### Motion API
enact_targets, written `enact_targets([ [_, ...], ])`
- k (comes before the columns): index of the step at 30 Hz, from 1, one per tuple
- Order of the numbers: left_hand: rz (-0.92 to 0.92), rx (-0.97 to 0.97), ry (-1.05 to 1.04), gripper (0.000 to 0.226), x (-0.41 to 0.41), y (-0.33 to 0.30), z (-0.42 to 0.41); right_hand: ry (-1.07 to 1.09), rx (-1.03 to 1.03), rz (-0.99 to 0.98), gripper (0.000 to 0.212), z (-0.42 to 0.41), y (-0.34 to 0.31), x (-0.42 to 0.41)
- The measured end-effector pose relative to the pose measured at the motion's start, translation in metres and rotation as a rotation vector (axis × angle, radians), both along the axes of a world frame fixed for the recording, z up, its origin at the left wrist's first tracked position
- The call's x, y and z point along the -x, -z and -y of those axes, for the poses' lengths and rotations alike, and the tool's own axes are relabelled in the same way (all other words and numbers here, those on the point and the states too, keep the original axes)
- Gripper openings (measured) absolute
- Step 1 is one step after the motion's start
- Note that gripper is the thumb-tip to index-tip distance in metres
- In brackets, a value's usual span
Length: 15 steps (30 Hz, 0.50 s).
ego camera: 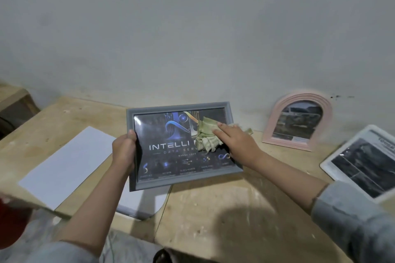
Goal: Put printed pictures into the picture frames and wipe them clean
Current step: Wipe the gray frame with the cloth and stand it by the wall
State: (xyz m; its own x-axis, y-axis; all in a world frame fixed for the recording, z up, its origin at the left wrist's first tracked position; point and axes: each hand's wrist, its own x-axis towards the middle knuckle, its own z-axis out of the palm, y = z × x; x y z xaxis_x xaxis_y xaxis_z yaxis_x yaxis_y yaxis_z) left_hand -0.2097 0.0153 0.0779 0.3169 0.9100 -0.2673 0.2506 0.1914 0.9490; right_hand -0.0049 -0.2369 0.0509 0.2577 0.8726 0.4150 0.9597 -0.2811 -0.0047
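Note:
A grey rectangular picture frame point(179, 183) holds a dark printed picture with white lettering and is tilted up above the wooden table point(224, 209). My left hand point(124, 151) grips the frame's left edge, thumb on the glass. My right hand point(237, 143) presses a crumpled pale green cloth point(206, 134) flat against the glass at the upper right. A pink arched frame point(329, 117) with a picture in it leans on the wall at the right. A white frame point(329, 166) with a dark picture lies at the far right.
A blank white sheet point(64, 166) lies on the table to the left. Another white sheet point(136, 203) lies under the held frame. The wall point(192, 28) stands close behind. The table's front edge has a notch near my left arm.

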Motion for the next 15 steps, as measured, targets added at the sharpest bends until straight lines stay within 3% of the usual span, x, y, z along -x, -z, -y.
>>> enact_targets([
  [9, 0.014, -0.069, 0.028, 0.021, -0.013, -0.016, 0.014, -0.051, -0.043, -0.052, 0.069, 0.065, 0.030, 0.036],
  [15, 0.005, -0.204, 0.042, 0.029, -0.021, -0.023, 0.031, 0.026, 0.148, -0.583, 0.046, 0.077, 0.011, 0.031],
])
